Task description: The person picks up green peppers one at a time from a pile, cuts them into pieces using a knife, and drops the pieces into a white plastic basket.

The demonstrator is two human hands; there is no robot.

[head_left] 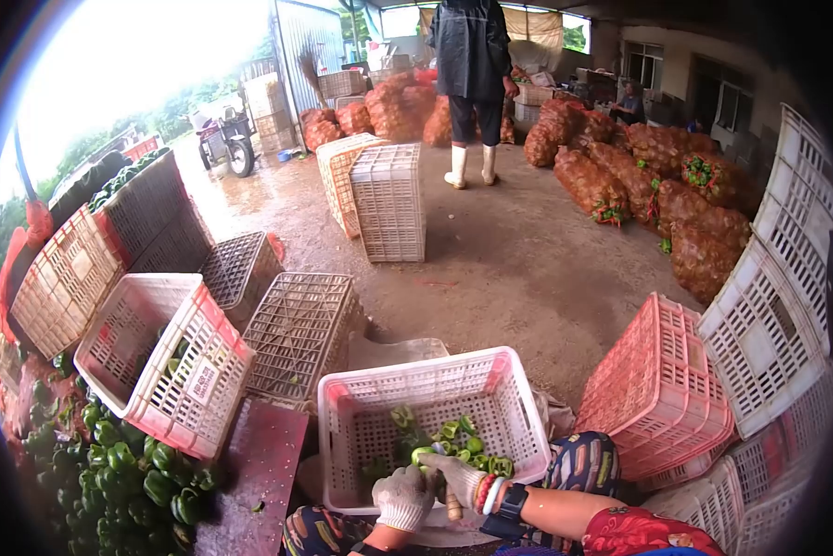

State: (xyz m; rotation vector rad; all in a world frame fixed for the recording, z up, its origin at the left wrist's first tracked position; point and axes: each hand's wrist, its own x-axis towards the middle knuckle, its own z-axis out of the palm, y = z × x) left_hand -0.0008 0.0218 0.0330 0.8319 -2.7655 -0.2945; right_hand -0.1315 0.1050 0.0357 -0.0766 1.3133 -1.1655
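Green and small, the pepper (423, 454) is pinched between gloved left hand (402, 498) and right hand (460, 477) just over the white crate (416, 372), best kept low so it drops softly among the others

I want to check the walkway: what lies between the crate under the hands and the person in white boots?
In the head view, only bare wet floor lies between the crate and the person.

Open from above, the white crate (432, 371), much of its bottom bare; passage is blocked right by the pink crate (657, 389), left by a tilted crate (194, 371) and heaped peppers (129, 473).
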